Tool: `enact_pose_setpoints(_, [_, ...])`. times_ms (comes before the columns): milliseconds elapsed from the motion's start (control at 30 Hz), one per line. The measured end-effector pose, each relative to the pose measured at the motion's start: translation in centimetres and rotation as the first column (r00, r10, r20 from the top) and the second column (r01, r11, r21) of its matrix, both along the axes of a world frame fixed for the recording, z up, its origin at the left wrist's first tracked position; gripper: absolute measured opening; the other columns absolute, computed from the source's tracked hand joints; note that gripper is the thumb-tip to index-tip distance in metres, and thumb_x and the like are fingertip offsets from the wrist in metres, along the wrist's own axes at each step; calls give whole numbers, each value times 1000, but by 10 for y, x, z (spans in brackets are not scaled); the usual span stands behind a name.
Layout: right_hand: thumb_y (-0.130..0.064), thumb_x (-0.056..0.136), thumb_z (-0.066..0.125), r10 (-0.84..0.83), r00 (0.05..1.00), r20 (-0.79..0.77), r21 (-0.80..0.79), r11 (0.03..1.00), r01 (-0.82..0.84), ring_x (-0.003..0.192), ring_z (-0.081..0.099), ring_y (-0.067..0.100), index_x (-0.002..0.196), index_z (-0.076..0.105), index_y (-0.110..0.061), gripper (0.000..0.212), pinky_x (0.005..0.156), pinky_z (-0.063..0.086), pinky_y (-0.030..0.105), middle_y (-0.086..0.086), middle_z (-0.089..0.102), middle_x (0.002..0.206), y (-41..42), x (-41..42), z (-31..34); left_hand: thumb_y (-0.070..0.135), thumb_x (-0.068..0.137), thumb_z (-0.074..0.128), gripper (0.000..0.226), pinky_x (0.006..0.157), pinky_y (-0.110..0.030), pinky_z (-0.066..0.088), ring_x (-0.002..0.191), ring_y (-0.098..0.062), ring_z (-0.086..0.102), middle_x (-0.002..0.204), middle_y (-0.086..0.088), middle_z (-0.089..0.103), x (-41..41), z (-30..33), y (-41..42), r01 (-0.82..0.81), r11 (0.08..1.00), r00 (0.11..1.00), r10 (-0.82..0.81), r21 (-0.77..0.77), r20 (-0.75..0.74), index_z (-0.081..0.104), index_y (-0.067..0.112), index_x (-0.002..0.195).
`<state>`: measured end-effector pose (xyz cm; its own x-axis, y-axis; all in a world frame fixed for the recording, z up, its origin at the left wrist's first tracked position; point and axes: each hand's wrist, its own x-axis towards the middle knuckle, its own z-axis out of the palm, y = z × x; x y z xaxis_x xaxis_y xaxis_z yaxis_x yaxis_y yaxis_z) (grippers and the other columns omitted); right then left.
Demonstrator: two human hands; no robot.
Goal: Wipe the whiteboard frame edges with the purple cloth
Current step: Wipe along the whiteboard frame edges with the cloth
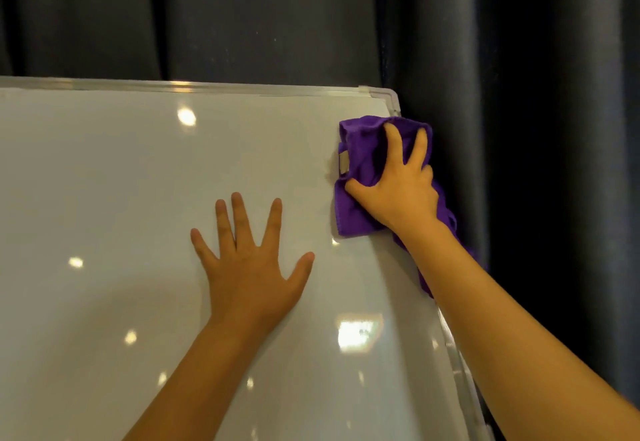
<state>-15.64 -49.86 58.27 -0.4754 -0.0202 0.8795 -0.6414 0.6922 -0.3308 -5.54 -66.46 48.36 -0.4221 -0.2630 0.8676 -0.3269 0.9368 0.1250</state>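
Where the right edge of the whiteboard (104,198) meets its pale frame (393,99), just below the top right corner, the purple cloth (360,149) lies bunched over the frame, a beige tag showing on its left side. The right hand (398,187) clutches it, fingers spread and curled into the folds, thumb pinning the lower part, with loose cloth trailing under the wrist. The left hand (249,267) lies flat and splayed on the glossy board, holding nothing. Dark curtains (242,18) hang behind.
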Motion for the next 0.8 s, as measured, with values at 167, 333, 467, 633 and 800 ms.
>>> enact_pose_setpoints(167, [-68,77,48,-31,1000,-7,110,993,31,128,30,45,144,2,-41,86,90,42,54,7,-6,157,-5,-12,13,78,71,-4,81,111,-60,-10,142,-31,-25,156,-10,-24,-1,-2,-3,-23,1000,999,23,8,22,-30,39,138])
enact_pose_setpoints(333, [-69,84,26,-12,999,47,93,996,8,130,26,46,135,29,-36,62,95,36,56,8,11,156,-8,-20,16,79,60,-25,86,111,-60,-9,142,-31,-25,148,-7,-36,-3,-1,-6,-39,999,998,39,7,49,-32,40,136])
enact_pose_setpoints(467, [-73,81,26,-21,997,72,20,1000,20,130,26,44,135,30,-33,67,96,35,58,7,13,155,-17,-21,15,79,59,-27,87,112,-60,-8,142,-31,-24,149,-7,-33,-6,-1,-6,-34,999,998,33,17,50,-31,40,137])
enact_pose_setpoints(633, [-70,71,54,-22,989,146,-6,1000,23,131,26,45,141,16,-28,90,98,34,63,11,10,152,-25,-22,31,79,61,-20,86,112,-59,-10,139,-30,-28,149,-6,-34,-11,0,-7,-60,998,997,60,10,39,-30,40,136])
enact_pose_setpoints(800, [-56,87,43,-51,994,99,80,996,43,135,16,45,144,8,-37,70,101,27,65,6,-4,156,-27,-25,28,80,64,-16,86,111,-58,-12,142,-30,-23,155,-8,-24,-11,0,-10,-51,999,999,51,4,19,-25,40,139])
